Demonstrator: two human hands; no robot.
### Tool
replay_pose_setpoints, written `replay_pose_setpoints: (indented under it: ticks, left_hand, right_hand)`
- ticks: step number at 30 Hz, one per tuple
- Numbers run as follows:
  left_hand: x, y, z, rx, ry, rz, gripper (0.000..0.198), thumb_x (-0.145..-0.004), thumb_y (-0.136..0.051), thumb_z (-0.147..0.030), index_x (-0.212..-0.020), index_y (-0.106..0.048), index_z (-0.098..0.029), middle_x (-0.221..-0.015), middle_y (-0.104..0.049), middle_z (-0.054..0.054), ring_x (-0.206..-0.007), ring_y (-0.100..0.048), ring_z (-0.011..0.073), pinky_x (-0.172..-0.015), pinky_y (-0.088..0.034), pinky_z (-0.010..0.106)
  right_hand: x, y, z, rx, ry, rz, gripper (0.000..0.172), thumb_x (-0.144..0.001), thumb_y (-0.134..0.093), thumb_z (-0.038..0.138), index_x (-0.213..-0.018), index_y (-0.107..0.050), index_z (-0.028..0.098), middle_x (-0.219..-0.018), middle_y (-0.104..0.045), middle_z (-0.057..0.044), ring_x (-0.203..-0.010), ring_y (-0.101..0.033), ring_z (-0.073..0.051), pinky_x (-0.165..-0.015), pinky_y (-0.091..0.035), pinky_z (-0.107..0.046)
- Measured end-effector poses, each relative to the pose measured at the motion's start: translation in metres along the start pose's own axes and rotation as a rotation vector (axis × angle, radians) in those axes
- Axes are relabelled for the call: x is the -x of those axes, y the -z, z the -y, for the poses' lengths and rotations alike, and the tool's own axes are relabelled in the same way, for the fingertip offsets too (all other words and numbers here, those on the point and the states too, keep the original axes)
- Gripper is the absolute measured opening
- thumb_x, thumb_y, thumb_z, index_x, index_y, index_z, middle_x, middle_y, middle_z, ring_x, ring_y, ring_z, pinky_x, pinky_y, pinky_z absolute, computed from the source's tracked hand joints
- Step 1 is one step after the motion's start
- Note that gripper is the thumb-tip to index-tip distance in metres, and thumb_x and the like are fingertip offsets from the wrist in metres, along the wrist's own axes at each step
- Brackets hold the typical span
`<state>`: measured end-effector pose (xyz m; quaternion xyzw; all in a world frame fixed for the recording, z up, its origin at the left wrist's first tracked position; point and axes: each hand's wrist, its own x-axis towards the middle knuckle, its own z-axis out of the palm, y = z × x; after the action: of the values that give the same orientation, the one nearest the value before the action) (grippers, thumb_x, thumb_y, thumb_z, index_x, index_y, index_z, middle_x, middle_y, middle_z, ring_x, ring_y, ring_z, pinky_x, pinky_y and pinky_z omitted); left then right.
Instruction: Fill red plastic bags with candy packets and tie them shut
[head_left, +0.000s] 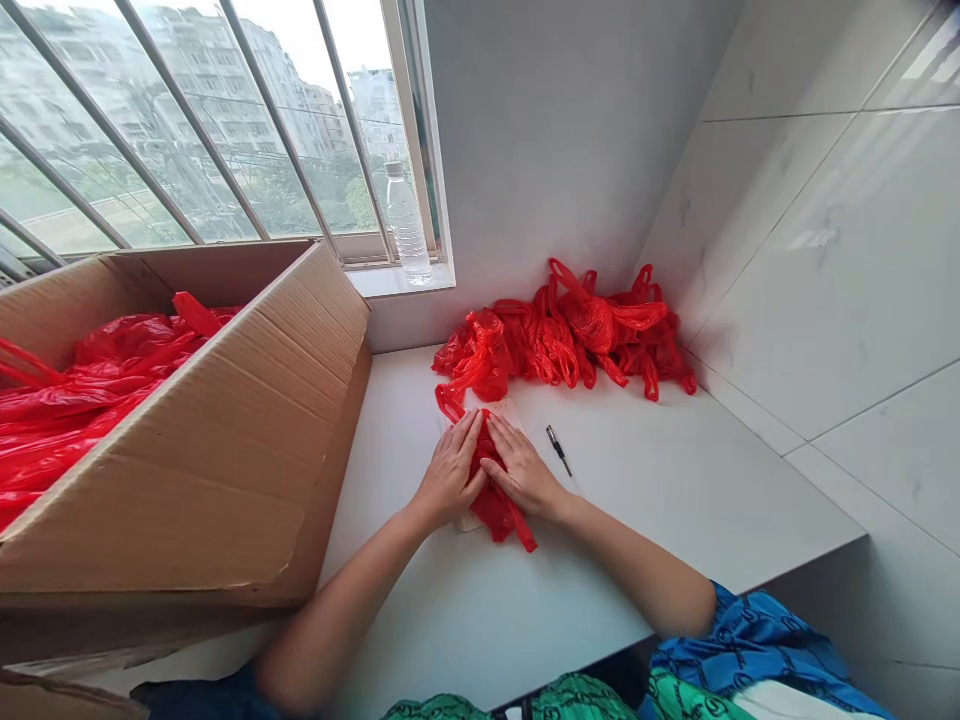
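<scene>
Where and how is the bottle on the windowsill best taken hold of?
Probably around its body, below the cap, coming from the table side: the bottle stands upright, with the window frame behind it.

Day light comes thru the window (236, 130) at 10 o'clock; sky (294, 20) is v. bright, nr white, & bldgs (195, 50) look pale & hazy. Gray wall (540, 150) at 12 is dim. Shiny tiles (847, 240) at 2 have white glare; it's dark under the table (675, 470) at 4. Red bags (600, 330) nr 2-3 shine in spots. L hand (452, 472) & R hand (526, 472) look pretty sharp. Box (195, 480) at 9 looks stretched.
</scene>
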<state>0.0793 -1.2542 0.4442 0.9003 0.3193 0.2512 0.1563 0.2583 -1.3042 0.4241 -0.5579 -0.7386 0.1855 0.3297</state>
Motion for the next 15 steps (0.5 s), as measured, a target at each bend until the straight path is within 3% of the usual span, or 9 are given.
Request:
replay_pose_setpoints:
  ticks: [3, 7, 15]
  left_hand:
    - [0.003, -0.016, 0.018, -0.068, -0.004, 0.128, 0.068, -0.098, -0.040, -0.035, -0.159, -0.013, -0.019, -0.163, -0.018, 0.013, -0.150, -0.020, 0.0302, -0.122, -0.018, 0.053]
    - [0.009, -0.024, 0.031, -0.124, 0.000, 0.137, 0.066, -0.100, -0.035, -0.038, -0.159, -0.013, -0.018, -0.163, -0.019, 0.013, -0.150, -0.021, 0.0292, -0.122, -0.018, 0.051]
    - [0.011, -0.026, 0.033, -0.168, 0.006, 0.158, 0.067, -0.100, -0.033, -0.041, -0.159, -0.014, -0.016, -0.163, -0.020, 0.012, -0.150, -0.022, 0.0279, -0.122, -0.017, 0.050]
  right_hand:
    - [0.001, -0.011, -0.001, 0.126, -0.055, 0.097, 0.072, -0.101, -0.025, 0.057, -0.159, -0.013, 0.017, -0.164, -0.015, -0.011, -0.153, -0.011, -0.024, -0.124, -0.008, -0.052]
    - [0.001, -0.013, 0.000, 0.207, -0.064, 0.098, 0.074, -0.101, -0.023, 0.059, -0.159, -0.012, 0.015, -0.164, -0.012, -0.012, -0.153, -0.010, -0.024, -0.124, -0.003, -0.053]
    - [0.001, -0.011, 0.003, 0.229, -0.079, 0.129, 0.075, -0.101, -0.020, 0.060, -0.158, -0.013, 0.012, -0.164, -0.010, -0.011, -0.153, -0.008, -0.023, -0.124, -0.003, -0.053]
